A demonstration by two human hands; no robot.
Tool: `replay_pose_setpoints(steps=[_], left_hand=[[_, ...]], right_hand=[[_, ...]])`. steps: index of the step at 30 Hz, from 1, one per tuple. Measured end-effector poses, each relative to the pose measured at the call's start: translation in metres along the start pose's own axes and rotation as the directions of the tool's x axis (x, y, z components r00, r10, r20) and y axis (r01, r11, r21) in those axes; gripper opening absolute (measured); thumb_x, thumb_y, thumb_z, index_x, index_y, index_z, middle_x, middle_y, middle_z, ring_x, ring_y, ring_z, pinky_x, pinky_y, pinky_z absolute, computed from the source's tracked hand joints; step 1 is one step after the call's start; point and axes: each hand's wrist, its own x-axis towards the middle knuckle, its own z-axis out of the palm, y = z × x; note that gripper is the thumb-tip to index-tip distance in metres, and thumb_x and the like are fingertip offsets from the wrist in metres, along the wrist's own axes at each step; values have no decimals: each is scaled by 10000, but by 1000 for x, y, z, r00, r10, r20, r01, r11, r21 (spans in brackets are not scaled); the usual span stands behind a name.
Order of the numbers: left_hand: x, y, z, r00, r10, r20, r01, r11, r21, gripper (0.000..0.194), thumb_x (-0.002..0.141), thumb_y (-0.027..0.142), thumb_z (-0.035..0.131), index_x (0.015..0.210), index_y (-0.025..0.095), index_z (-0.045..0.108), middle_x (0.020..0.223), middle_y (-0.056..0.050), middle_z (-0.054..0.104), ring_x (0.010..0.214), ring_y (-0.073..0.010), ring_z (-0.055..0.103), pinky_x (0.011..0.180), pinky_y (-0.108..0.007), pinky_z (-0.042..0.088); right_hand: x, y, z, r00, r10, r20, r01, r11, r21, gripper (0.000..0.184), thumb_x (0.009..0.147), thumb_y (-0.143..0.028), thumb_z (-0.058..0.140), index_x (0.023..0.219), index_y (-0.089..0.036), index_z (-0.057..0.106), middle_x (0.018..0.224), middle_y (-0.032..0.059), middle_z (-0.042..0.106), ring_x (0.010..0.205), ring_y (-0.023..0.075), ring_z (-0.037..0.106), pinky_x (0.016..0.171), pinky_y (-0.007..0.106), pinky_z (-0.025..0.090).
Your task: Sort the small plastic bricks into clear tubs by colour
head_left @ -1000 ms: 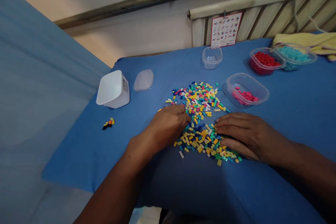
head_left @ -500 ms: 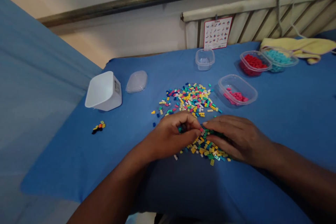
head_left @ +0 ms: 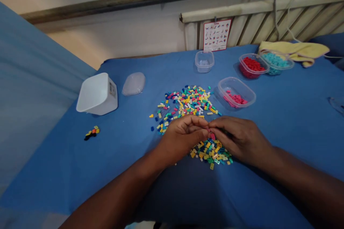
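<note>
"Where were the person's hands?"

"Over the near heap of mixed bricks (head_left: 212, 154), with the left hand (head_left: 182, 137) and right hand (head_left: 240, 137) meeting at their fingertips."

"What did they have?"

"A small pink brick (head_left: 213, 136), up between the two sets of fingertips. The left grip was pinched together on it. The right grip was touching there too, but I couldn't tell whether it was clamped, since the fingers hid so much."

"And just beyond?"

"A looser spread of bricks (head_left: 192, 102) lay on the blue-covered counter (head_left: 129, 139), in yellow, white, green, blue and pink. Right of that spread stood a clear tub (head_left: 249, 100) with pink bricks inside."

"Any other tubs?"

"Farther back on the right, a tub of red bricks (head_left: 252, 65) stood right beside one of turquoise bricks (head_left: 275, 59), near a yellow cloth (head_left: 295, 50)."

"And over to the left?"

"A white container (head_left: 109, 103), a clear lid (head_left: 133, 84) near it, and a little cluster of black, yellow and orange pieces (head_left: 91, 133) in front."
</note>
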Motion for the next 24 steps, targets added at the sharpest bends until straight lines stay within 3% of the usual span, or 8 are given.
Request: replay_pose_setpoints(steps=[5, 9, 11, 14, 17, 21, 24], left_hand=[[-1, -1, 5, 999, -26, -46, 26, 1000, -17, 349, 842, 320, 969, 1062, 170, 743, 998, -47, 830, 929, -122, 790, 913, -260, 611], [-1, 6, 4, 988, 80, -136, -62, 990, 128, 270, 903, 330, 906, 1059, 171, 754, 936, -27, 802, 855, -113, 762, 823, -243, 600], [-1, 11, 1, 971, 161, -174, -124, 970, 208, 241, 926, 328, 875, 1067, 171, 758, 910, -14, 778, 813, -107, 738, 778, -239, 585], [-1, 16, -1, 955, 209, -211, -151, 953, 262, 225, 942, 315, 842, 1088, 167, 754, 891, -4, 754, 770, -99, 713, 746, -238, 573], [-2, 15, -1, 958, 209, -197, -149, 948, 281, 228, 947, 329, 831, 1088, 165, 755, 885, -5, 745, 777, -104, 706, 748, -242, 566], [-3, 10, 1, 968, 197, -155, -148, 948, 281, 246, 945, 337, 828, 1101, 161, 754, 863, -6, 728, 770, -106, 679, 727, -241, 533], [-4, 8, 3, 974, 175, -142, -133, 955, 266, 270, 920, 320, 857, 1104, 154, 750, 876, -13, 732, 786, -106, 672, 749, -243, 533]], right_hand=[[2, 0, -1, 999, 48, 25, -48, 999, 18, 179, 1114, -180, 647, 1240, -247, 754, 1051, 39, 873, 873, 181, 834, 784, 304, 672], [3, -2, -9, 999, 37, 9, -37, 999, 5, 178, 1127, -197, 644, 1270, -244, 739, 1068, 49, 860, 906, 185, 822, 828, 324, 666], [2, -4, -12, 996, -15, 84, 14, 1000, 15, 159, 1130, -215, 651, 1264, -234, 735, 1090, 60, 848, 943, 195, 807, 844, 339, 653], [1, -8, -14, 956, -114, 271, 124, 992, -21, 136, 1132, -267, 649, 1218, -218, 742, 1052, 69, 814, 915, 232, 760, 804, 391, 622], [-1, -9, -13, 930, -130, 343, 168, 982, -85, 160, 1142, -264, 613, 1214, -205, 743, 970, 54, 773, 834, 237, 696, 757, 410, 575], [-1, -9, -9, 928, -138, 346, 169, 984, -63, 138, 1126, -185, 594, 1094, -215, 726, 945, 44, 756, 811, 224, 664, 763, 404, 546], [-1, -10, -8, 942, -116, 316, 138, 989, -49, 140, 1100, -154, 617, 1177, -218, 715, 975, 45, 761, 848, 232, 676, 772, 398, 549]])
